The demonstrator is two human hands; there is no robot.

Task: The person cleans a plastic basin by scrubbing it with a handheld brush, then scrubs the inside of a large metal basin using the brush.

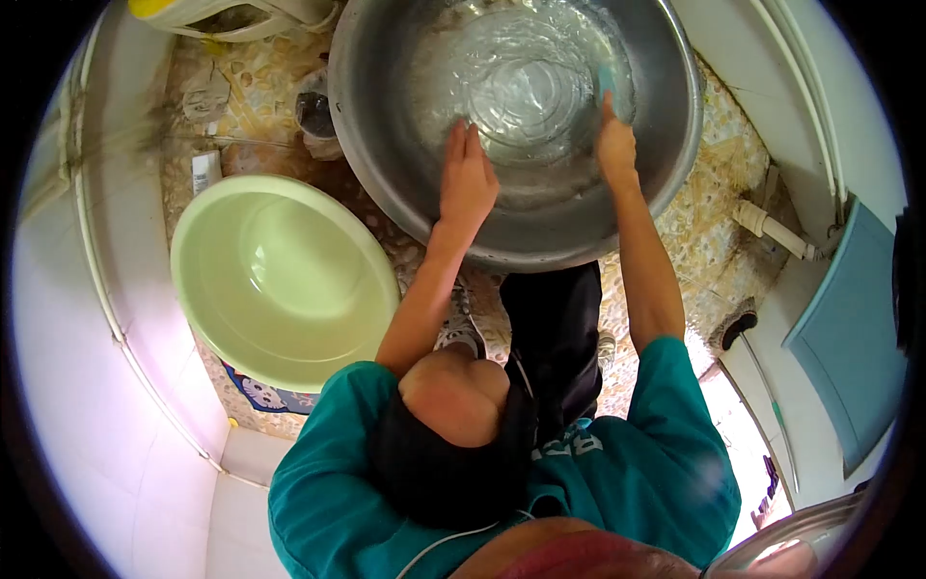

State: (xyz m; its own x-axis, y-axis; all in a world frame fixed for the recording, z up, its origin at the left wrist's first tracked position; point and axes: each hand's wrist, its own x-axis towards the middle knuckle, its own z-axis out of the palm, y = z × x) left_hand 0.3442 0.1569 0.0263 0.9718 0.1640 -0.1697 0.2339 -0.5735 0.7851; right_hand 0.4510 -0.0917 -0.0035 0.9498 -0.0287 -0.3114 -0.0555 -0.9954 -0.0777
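A large round metal basin (675,125) holds a clear, shiny round item (531,92) that looks like transparent plastic or glass, possibly under water. My left hand (468,183) rests at the near left edge of this clear item, its fingers straight and side by side, holding nothing visible. At the item's right side, my right hand (615,145) is closed round a small light-blue tool (606,79), whose far end is blurred.
A pale green basin (280,280) stands on the patterned floor at left. Near it are a white tube (205,171) and a dark-topped jar (314,114). A white pipe (772,229), a brush (741,323) and a blue panel (849,328) are at right.
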